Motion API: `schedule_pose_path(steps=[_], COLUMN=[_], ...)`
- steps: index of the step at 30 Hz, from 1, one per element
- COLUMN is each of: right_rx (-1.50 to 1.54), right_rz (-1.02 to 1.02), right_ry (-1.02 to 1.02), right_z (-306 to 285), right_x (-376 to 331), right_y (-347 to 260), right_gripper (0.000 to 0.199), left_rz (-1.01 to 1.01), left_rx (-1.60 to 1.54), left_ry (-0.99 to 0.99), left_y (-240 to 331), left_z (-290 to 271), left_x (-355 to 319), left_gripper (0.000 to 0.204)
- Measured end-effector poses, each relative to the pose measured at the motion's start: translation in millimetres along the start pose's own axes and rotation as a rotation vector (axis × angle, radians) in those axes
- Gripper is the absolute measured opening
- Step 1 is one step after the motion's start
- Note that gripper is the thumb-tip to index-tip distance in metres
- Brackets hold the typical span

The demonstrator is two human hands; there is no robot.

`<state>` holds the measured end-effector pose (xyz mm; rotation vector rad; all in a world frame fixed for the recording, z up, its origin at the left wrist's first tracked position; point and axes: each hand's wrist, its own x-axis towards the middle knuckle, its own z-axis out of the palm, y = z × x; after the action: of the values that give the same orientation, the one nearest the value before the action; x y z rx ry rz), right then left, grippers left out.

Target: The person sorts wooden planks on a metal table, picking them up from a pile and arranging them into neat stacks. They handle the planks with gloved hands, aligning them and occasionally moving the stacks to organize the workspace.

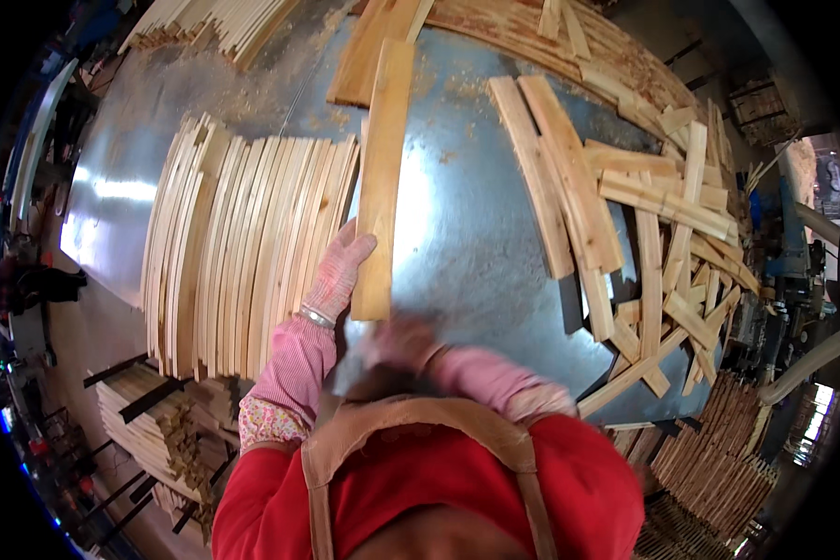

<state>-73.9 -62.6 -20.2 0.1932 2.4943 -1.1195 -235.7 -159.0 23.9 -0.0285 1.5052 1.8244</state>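
A long, flat wooden board [383, 177] points away from me over the metal tabletop. My left hand [338, 271], in a pink glove, grips its left edge near the close end, with the thumb on top and the other fingers mostly hidden. My right hand [401, 342] is smeared by motion just beside the board's near end; its fingers cannot be made out. Left of the board, many narrow wooden strips [252, 252] stand packed side by side in a row, close to my left hand.
Two or three boards [569, 177] lie to the right, beside a jumbled heap of short offcuts [681, 233]. More strips [219, 23] and a wide board [371, 51] lie at the far side. Stacked timber [149, 420] stands below the table's left edge, with more stacks [719, 448] at lower right.
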Motion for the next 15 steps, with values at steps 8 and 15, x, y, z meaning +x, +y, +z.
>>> schedule_pose_path(steps=[8,15], right_rx=[0.174,-0.206], right_rz=[-0.253,0.057], right_ry=[-0.23,0.684], right_z=[15,-221], right_x=[69,290], right_y=[43,97], right_gripper=[0.064,0.076], left_rz=[0.081,0.307], left_rx=[0.372,0.931], left_ry=[-0.033,0.206], left_y=[74,153], left_z=[-17,-32], left_x=[143,355], left_gripper=[0.059,0.069])
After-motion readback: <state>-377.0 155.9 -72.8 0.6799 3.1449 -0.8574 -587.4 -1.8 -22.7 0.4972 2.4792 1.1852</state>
